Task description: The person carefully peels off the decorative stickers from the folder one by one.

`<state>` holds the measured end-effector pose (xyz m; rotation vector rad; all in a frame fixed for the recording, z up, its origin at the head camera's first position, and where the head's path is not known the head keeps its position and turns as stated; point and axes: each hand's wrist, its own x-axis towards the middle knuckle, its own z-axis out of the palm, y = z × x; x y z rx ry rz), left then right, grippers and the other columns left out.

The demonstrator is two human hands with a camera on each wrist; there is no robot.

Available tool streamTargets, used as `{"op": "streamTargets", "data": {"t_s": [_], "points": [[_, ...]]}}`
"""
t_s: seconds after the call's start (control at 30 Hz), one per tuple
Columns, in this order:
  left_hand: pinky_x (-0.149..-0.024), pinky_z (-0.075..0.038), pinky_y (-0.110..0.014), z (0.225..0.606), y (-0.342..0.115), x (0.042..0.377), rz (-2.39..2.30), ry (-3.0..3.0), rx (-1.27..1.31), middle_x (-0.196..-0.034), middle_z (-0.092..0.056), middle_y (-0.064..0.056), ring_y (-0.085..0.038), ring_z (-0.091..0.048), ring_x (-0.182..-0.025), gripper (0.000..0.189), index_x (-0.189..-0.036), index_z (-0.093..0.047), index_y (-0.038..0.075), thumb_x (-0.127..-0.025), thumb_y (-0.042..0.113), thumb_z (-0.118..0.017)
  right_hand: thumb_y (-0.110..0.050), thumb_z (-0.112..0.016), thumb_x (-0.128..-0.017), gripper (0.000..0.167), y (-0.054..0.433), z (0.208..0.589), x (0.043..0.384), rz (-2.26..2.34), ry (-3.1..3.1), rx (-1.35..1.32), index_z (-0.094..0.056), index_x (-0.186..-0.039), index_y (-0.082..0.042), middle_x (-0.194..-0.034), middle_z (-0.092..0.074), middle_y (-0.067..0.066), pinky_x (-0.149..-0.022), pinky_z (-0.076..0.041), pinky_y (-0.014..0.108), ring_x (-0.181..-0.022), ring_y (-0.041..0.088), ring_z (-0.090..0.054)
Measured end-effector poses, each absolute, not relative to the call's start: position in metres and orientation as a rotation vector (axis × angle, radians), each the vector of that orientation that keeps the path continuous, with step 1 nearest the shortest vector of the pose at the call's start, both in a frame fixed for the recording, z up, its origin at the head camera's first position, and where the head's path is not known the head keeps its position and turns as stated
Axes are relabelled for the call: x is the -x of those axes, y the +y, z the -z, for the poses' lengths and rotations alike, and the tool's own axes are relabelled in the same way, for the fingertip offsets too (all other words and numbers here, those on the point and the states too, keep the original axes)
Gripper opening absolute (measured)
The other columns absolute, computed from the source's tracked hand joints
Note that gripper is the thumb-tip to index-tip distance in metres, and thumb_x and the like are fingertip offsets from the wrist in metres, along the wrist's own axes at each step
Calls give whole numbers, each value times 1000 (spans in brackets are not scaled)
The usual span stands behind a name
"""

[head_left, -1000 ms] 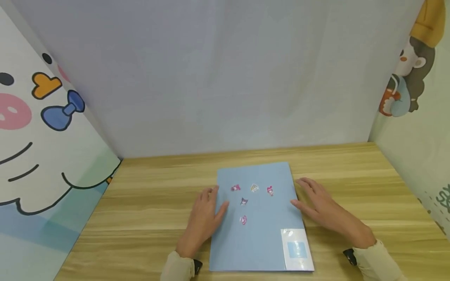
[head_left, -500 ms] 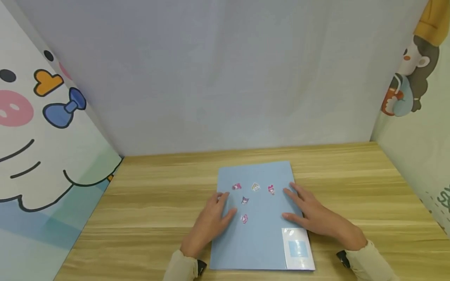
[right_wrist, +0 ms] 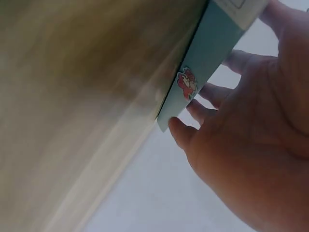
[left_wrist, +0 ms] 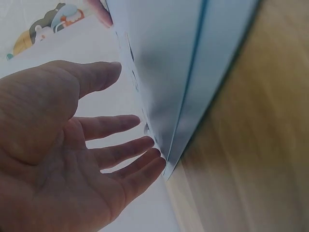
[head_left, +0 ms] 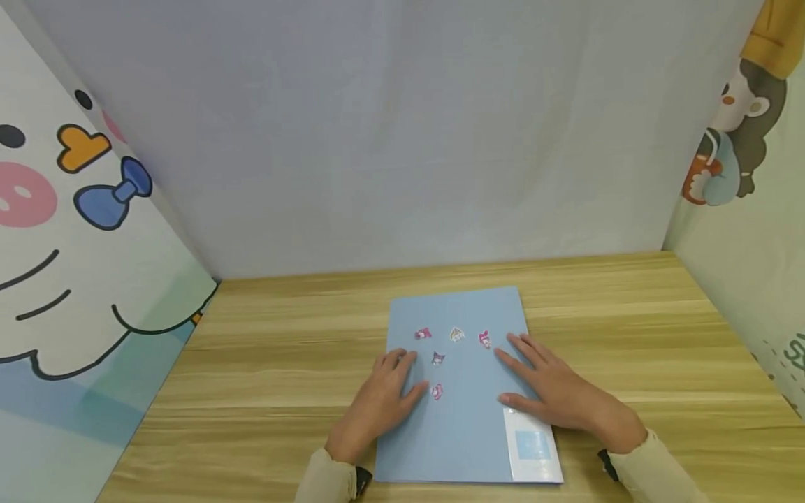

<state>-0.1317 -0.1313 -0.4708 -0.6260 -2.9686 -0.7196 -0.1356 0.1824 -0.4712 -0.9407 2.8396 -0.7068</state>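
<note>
A light blue folder (head_left: 465, 433) lies flat on the wooden table, with several small cartoon stickers on its cover and a white label pocket (head_left: 534, 454) at its near right corner. My left hand (head_left: 380, 402) is over the folder's left side, fingers spread and slightly bent, thumb close to the lowest sticker (head_left: 437, 391). Over the right side is my right hand (head_left: 560, 391), fingers spread, with the index fingertip near the pink sticker (head_left: 484, 339) and the thumb just above the label. In the left wrist view, the fingertips are right at the cover (left_wrist: 164, 63). Neither hand grips anything.
The wood-grain table (head_left: 283, 349) surrounds the folder on all sides. A plain pale curtain (head_left: 402, 140) stands behind it. Cartoon-printed panels rise at the left (head_left: 94, 279) and right (head_left: 742, 244).
Both hands have moved inward over the folder from its side edges and slightly toward the near side. The folder stays in about the same place.
</note>
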Motion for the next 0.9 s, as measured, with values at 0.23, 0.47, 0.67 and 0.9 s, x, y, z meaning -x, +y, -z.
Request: {"op": "streamTargets", "data": {"t_s": [0.23,0.47,0.67,0.9], "points": [[-105,-46,-53,472,-129,131,718,-2973,645,-138,-54,-24,-40,-50,-128,52,-139,-55,-5,-99,24,-70,-53,-60,-100,75,178,472,132,631,2855,926,-41,-158,-9,-164,-26,26,-111,-24,73,-150,50,-20],[-103,-47,-53,472,-129,130,708,-2947,664,-136,-54,-25,-41,-52,-125,49,-137,-56,-6,-98,21,-71,-60,-60,-98,81,176,471,130,595,2848,889,-39,-159,-13,-166,-23,24,-102,-24,83,-151,51,-16],[-99,-51,-51,470,-128,132,580,-2918,694,-131,-59,-25,-40,-58,-120,48,-132,-59,-7,-96,22,-74,-60,-60,-97,82,174,472,129,592,2840,873,-38,-160,-11,-166,-21,26,-102,-23,83,-150,56,-10],[-95,-53,-45,460,-120,143,630,-2963,672,-120,-63,-18,-32,-62,-111,44,-128,-64,-5,-93,18,-78,-60,-62,-96,83,172,471,129,600,2852,871,-40,-158,-10,-165,-23,26,-103,-24,82,-149,56,-11]]}}
